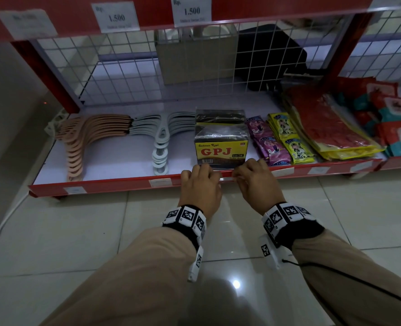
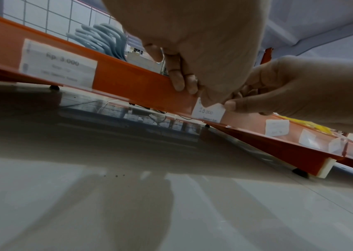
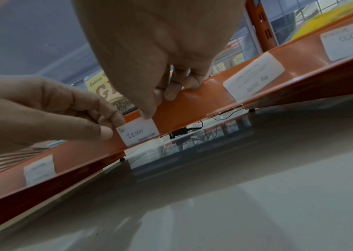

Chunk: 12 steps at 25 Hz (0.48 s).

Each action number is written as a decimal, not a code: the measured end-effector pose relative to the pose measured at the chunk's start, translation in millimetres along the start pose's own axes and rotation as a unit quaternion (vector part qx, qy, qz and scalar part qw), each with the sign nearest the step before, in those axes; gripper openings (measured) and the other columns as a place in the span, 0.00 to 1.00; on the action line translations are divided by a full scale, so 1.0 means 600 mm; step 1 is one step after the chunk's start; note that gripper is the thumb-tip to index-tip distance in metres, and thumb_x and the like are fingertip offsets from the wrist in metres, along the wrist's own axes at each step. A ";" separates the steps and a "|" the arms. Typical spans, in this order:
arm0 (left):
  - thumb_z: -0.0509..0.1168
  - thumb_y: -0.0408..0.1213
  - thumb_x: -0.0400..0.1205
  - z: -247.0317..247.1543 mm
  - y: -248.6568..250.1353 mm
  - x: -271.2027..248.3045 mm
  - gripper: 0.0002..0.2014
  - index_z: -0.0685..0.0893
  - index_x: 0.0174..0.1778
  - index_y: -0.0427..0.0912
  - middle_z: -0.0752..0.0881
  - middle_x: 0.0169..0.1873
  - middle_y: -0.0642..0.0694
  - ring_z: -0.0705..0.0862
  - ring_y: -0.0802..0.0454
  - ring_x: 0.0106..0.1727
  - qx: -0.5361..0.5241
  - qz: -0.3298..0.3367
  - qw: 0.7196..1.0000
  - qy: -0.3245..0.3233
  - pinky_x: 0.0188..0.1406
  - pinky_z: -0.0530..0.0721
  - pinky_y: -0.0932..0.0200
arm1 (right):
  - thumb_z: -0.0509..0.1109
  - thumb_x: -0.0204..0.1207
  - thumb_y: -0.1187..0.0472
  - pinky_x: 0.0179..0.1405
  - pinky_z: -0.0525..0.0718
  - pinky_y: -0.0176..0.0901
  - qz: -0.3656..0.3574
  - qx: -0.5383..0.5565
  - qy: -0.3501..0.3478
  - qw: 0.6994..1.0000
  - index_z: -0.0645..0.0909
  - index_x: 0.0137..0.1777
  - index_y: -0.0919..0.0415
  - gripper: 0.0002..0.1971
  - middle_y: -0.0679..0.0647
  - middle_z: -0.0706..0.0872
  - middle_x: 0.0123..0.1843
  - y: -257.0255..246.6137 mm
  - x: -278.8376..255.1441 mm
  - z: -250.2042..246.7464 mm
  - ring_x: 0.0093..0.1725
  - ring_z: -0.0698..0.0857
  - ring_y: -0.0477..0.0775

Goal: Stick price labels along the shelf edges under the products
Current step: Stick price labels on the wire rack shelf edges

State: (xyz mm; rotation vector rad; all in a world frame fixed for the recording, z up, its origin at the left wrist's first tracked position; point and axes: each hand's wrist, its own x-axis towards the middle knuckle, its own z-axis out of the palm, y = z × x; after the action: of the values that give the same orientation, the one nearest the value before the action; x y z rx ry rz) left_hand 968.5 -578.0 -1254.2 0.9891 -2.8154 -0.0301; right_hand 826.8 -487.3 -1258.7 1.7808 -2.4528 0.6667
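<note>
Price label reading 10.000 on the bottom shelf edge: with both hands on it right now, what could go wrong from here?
1. The label sits tilted against the red shelf edge and overhangs its lower rim, so it may stick crooked.
2. The left hand and right hand each pinch a different end; uneven pressing could crease it.
3. In the head view the hands hide the label below the GPJ box, so checking alignment looks hard.
</note>
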 end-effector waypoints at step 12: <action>0.58 0.45 0.81 -0.018 0.001 -0.003 0.15 0.78 0.62 0.49 0.78 0.58 0.49 0.72 0.47 0.61 -0.022 0.019 1.000 -0.002 0.59 0.66 0.50 | 0.72 0.64 0.69 0.41 0.79 0.55 -0.007 -0.065 0.015 0.998 0.83 0.51 0.64 0.13 0.62 0.82 0.47 0.015 -0.020 -0.018 0.46 0.79 0.67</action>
State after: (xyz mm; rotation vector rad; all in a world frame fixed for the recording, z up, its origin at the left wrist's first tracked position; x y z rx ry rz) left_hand 970.8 -576.0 -1243.6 0.9271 -2.8235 -0.0878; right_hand 820.5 -470.3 -1254.9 1.7254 -2.4015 0.5162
